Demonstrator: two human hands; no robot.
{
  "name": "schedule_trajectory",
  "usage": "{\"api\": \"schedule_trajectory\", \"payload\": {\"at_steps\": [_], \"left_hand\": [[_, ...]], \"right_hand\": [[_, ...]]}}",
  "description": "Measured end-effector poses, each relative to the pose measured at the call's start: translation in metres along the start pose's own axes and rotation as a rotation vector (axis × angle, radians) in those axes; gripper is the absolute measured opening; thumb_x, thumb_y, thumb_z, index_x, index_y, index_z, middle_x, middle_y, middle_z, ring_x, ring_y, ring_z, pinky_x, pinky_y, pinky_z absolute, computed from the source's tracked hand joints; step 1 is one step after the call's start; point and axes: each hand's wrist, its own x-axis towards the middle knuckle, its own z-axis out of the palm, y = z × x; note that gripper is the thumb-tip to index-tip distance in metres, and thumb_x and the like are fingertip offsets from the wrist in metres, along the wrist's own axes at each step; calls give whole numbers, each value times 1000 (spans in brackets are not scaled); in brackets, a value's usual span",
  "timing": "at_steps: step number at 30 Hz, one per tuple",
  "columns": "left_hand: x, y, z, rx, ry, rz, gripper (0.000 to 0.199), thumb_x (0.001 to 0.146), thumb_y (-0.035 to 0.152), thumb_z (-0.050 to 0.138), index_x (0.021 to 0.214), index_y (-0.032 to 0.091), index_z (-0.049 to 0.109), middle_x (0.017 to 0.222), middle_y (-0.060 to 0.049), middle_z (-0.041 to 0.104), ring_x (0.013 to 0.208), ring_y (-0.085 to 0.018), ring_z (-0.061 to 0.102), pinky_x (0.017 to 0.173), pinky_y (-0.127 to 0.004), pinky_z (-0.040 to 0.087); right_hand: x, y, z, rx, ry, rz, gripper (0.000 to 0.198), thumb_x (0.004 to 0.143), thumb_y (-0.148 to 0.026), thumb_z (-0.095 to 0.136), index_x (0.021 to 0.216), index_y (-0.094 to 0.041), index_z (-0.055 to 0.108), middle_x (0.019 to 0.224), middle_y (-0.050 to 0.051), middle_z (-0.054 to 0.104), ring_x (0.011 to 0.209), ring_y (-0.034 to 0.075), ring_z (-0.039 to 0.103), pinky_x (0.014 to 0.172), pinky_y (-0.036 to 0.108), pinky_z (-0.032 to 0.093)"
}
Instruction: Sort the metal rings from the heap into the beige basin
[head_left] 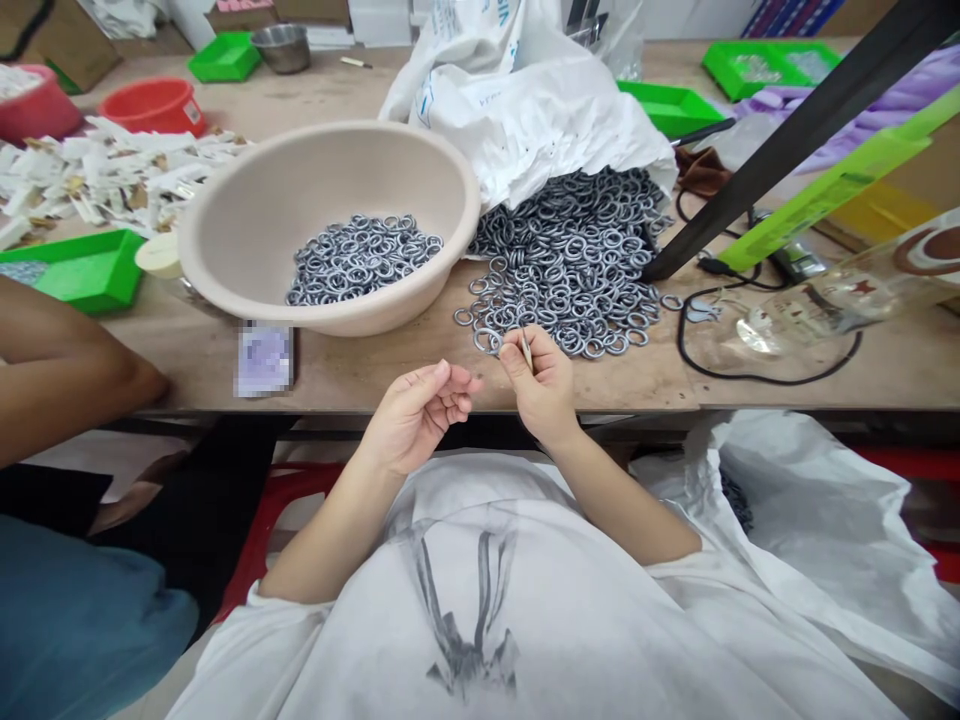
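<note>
My right hand (546,388) is closed, with thumb and fingers pinching a small, thin, pale blade-like tool (526,350); most of it is hidden in the grip. Just left of the thumb is a grey metallic-looking ring (487,342); whether the thumb touches it I cannot tell. My left hand (420,410) is held over the table's front edge, palm turned inward, fingers loosely curled and apart, with nothing visible in it. Beyond my right hand lies a heap of grey rings (559,265), spilling from a white sack (555,120). A large beige basin (247,200) holds more rings (360,262).
White pieces (135,175) and green trays (97,270) are at left, beside a co-worker's bent arm (67,370). A dark slanted post (780,150), black cable (765,378) and clear cup (832,300) stand at right. Another white sack (817,520) sits below the table edge.
</note>
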Motion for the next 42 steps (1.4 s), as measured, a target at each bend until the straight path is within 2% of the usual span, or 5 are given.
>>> {"api": "schedule_trajectory", "payload": {"at_steps": [7,18,24,32,42], "left_hand": [[-3,1,0,-5,1,26,21,72,29,85,81,11,77,79,-8,78,58,-9,66,57,-19,56],[-5,2,2,-27,-17,18,18,74,24,81,85,11,79,82,-9,79,60,-10,67,58,-19,57],[-8,7,3,-163,-75,-90,13,80,23,72,82,12,79,81,-9,79,61,-11,68,60,-20,57],[-9,11,5,-328,-91,-194,28,91,22,59,68,13,72,70,-7,74,57,-11,65,56,-21,55],[-9,9,6,-292,-97,-170,16,83,21,72,70,13,69,71,-4,72,58,-10,63,56,-20,54]], "right_hand": [[-1,0,1,25,-14,-23,24,94,-44,59,88,-20,60,85,1,55,80,14,51,75,30,41],[-2,6,2,24,-2,-63,21,95,-41,60,90,-20,62,83,-1,53,79,14,52,79,30,42],[-4,8,2,17,-13,-35,25,94,-45,60,90,-20,62,84,0,54,79,14,52,78,31,42],[-4,11,3,7,-16,-51,22,95,-42,59,90,-21,62,84,0,55,81,15,53,77,31,41],[-3,10,4,7,-17,-39,25,94,-46,60,91,-21,62,83,0,55,81,16,53,75,32,42]]}}
